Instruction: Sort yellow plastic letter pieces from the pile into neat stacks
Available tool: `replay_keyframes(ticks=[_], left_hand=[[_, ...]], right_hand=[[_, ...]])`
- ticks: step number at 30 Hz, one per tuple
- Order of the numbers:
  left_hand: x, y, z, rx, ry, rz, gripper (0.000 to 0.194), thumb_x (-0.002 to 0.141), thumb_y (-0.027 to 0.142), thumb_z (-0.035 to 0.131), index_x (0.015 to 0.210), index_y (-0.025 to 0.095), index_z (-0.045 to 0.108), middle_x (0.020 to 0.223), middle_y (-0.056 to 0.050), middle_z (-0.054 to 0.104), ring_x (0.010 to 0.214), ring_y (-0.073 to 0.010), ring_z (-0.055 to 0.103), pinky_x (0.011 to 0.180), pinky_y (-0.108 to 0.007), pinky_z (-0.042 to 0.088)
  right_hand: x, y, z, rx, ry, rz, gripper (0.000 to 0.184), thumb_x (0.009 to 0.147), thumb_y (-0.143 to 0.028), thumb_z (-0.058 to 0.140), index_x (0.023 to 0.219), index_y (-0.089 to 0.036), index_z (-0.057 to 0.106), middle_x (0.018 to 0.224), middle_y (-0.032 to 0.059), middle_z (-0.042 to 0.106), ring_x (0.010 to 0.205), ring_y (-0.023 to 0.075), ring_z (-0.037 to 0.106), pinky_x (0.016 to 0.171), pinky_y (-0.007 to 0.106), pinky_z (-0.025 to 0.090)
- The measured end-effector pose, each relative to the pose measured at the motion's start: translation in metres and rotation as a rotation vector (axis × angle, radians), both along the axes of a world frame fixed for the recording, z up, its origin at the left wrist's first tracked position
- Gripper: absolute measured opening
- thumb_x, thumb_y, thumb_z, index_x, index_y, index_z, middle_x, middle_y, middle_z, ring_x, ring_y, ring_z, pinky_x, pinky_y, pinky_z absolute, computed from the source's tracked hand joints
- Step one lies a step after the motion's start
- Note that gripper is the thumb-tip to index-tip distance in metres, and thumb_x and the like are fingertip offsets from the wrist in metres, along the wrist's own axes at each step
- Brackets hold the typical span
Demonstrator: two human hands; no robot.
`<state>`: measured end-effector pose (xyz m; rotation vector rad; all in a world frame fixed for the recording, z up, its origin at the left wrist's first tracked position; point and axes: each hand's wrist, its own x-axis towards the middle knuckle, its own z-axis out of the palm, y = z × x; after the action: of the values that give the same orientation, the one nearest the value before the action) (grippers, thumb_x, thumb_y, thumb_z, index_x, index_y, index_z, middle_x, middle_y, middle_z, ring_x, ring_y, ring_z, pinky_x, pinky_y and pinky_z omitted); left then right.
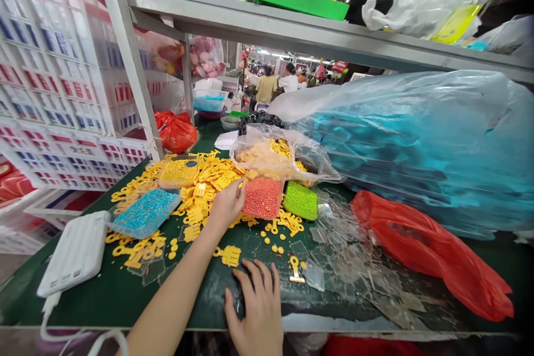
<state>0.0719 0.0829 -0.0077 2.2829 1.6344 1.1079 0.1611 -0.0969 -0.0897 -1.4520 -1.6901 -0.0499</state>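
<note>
A: Near edge, pls?
B: R hand (257, 308), palm down on green table (211, 303), fingers spread apart. Far L: white pwr bank (75, 253), cable (49, 307) plugged in. Just past R fingertips: yellow pc (231, 256), qty. 1, lying flat. R of that: clip (296, 271), yellow w/ gold-col. base.
A: Mid-table?
B: Clear squares (354, 267), qty. many, loose heap, R side; red bag (429, 247), crumpled, alongside. Blue beads (146, 211), L side, in clear tub.
A: L hand (228, 200)?
B: At L edge of pink beads (262, 196); thumb & fingers bent in, close together. Can't tell if clamped on anything; tips too small.
A: Adjacent stock?
B: Green beads (301, 200), just R of pink. Yellow pile (214, 173), behind & L of L hand; yellow beads (179, 173) amid it.
A: Back row?
B: Clear bag (279, 150), w/ yellow pcs inside, behind pink beads. Blue bag (417, 150), lg., R. Red sack (177, 132), knotted, L. Far bkgd.: people (266, 88), qty. 2.
</note>
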Motion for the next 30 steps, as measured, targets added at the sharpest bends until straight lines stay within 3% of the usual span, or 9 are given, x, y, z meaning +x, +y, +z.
replay_keyframes(ticks=[7, 15, 19, 26, 30], left_hand=[[-0.005, -0.001, 0.008, -0.155, 0.092, 0.071, 0.028, 0.094, 0.024, 0.045, 0.113, 0.016, 0.063, 0.064, 0.0, 0.062, 0.064, -0.0175, 0.063, 0.059, -0.024, 0.04], [0.015, -0.002, 0.005, -0.078, 0.203, 0.086, 0.029, 0.097, 0.024, 0.04, 0.119, 0.016, 0.057, 0.076, -0.004, 0.068, 0.074, -0.019, 0.068, 0.064, -0.024, 0.044], [0.024, 0.0, 0.006, -0.117, 0.272, 0.081, 0.03, 0.097, 0.023, 0.04, 0.122, 0.015, 0.054, 0.08, -0.007, 0.07, 0.078, -0.0207, 0.069, 0.068, -0.026, 0.046], [0.029, 0.021, 0.022, -0.251, 0.416, 0.085, 0.026, 0.096, 0.024, 0.038, 0.107, 0.015, 0.06, 0.083, -0.009, 0.072, 0.081, -0.0239, 0.07, 0.069, -0.029, 0.047], [0.042, 0.037, 0.023, -0.269, 0.505, 0.097, 0.028, 0.097, 0.024, 0.036, 0.106, 0.014, 0.06, 0.093, -0.015, 0.073, 0.087, -0.027, 0.07, 0.072, -0.031, 0.048]], right_hand=[[0.001, -0.001, 0.002, -0.014, 0.048, 0.049, 0.02, 0.092, -0.032, 0.048, 0.099, -0.026, 0.065, 0.108, 0.006, 0.065, 0.113, 0.0256, 0.054, 0.111, 0.056, 0.029], [-0.004, 0.003, 0.002, 0.024, 0.157, -0.014, 0.019, 0.092, -0.034, 0.05, 0.097, -0.026, 0.066, 0.105, 0.0042, 0.067, 0.109, 0.025, 0.056, 0.113, 0.055, 0.027], [-0.004, 0.003, 0.002, 0.033, 0.153, -0.026, 0.017, 0.091, -0.034, 0.052, 0.098, -0.026, 0.065, 0.105, 0.0037, 0.067, 0.108, 0.0251, 0.057, 0.113, 0.055, 0.027], [-0.006, 0.005, -0.001, 0.034, 0.109, -0.043, 0.016, 0.088, -0.034, 0.056, 0.098, -0.026, 0.065, 0.106, 0.0051, 0.067, 0.108, 0.0262, 0.057, 0.113, 0.055, 0.028], [-0.008, 0.006, -0.001, 0.027, 0.142, -0.064, 0.015, 0.088, -0.034, 0.056, 0.097, -0.026, 0.064, 0.105, 0.0037, 0.068, 0.107, 0.0258, 0.058, 0.114, 0.055, 0.026]])
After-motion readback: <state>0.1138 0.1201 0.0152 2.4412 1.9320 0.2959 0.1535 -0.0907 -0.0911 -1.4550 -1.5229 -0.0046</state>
